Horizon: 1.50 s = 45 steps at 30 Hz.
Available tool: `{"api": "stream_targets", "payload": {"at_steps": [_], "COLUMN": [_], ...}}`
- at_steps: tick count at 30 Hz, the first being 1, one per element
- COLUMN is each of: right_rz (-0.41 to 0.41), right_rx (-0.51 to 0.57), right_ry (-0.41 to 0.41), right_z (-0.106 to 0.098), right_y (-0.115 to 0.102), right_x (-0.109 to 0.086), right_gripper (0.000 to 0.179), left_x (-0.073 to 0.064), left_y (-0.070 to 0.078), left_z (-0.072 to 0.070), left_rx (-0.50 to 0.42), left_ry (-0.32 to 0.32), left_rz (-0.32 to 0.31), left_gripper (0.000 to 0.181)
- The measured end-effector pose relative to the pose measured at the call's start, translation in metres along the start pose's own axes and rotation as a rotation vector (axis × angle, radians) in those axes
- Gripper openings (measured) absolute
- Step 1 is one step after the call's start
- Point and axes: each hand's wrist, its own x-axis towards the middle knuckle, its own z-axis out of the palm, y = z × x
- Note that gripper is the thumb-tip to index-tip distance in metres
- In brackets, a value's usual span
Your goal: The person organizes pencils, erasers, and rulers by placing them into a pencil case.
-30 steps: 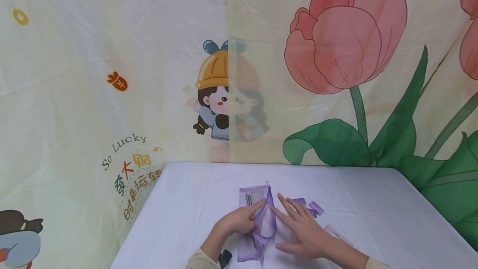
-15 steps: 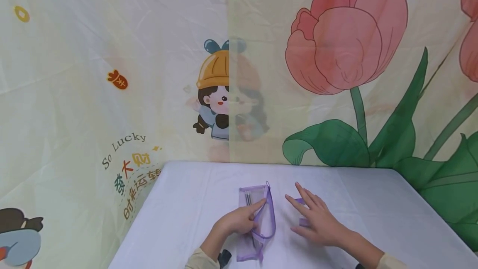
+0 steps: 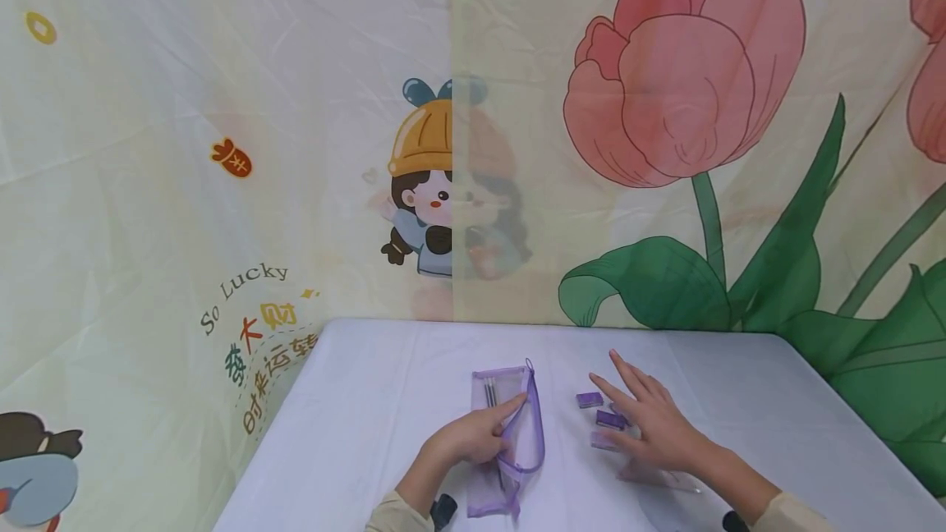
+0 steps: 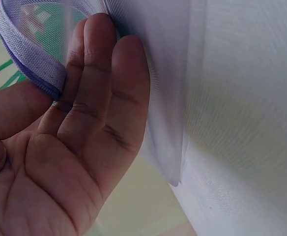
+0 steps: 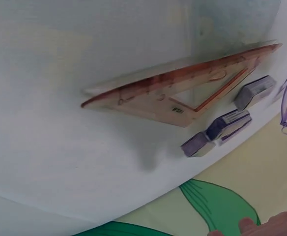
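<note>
A purple mesh pouch (image 3: 529, 443) lies on the white tabletop (image 3: 399, 384), its zip edge bowed out into an open loop on the right and a small ring (image 3: 529, 364) at its far end. Through the mesh, to the left inside the pouch, show some slim pens (image 3: 489, 391), partly hidden. The left hand (image 3: 476, 437) is on the pouch, pinching the zip edge between thumb and fingers, with the other fingers laid nearly straight against the mesh. The right hand (image 3: 658, 429) is well to the right of the pouch, its fingers spread over a few purple erasers (image 3: 610, 419); whether a fingertip touches one I cannot tell. A clear triangle ruler (image 5: 148, 101) with a reddish edge is also to the right of the pouch, near the erasers, blurred in the head view. Beyond the pouch hangs a printed cloth (image 3: 222, 72) with a big pink tulip (image 3: 683, 89)
</note>
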Motion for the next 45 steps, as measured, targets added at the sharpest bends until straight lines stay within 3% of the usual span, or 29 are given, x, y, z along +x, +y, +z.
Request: {"api": "stream_targets", "payload": {"at_steps": [21,28,34,40,45], "right_rz": [0.013,0.064,0.055,0.113,0.163], "right_rx": [-0.042,-0.041,0.022,0.139,0.300], "right_ry": [0.041,0.007,0.006,-0.077,-0.150], "right_z": [0.006,0.004,0.005,0.007,0.010], "right_y": [0.043,0.050,0.059,0.067,0.070], "right_x": [-0.008,-0.008,-0.008,-0.008,-0.005], "right_gripper": [0.074,0.073,0.071,0.073,0.073], "left_x": [0.002,0.003,0.004,0.006,0.007], "left_y": [-0.002,-0.003,-0.003,-0.004,-0.006], "left_z": [0.001,0.001,0.002,0.002,0.003], "left_rx": [0.001,0.007,0.017,0.015,0.012], "left_ry": [0.003,0.003,-0.004,-0.007,-0.008], "left_rz": [-0.004,-0.002,0.000,-0.003,-0.017], "left_gripper": [0.081,0.082,0.081,0.081,0.082]}}
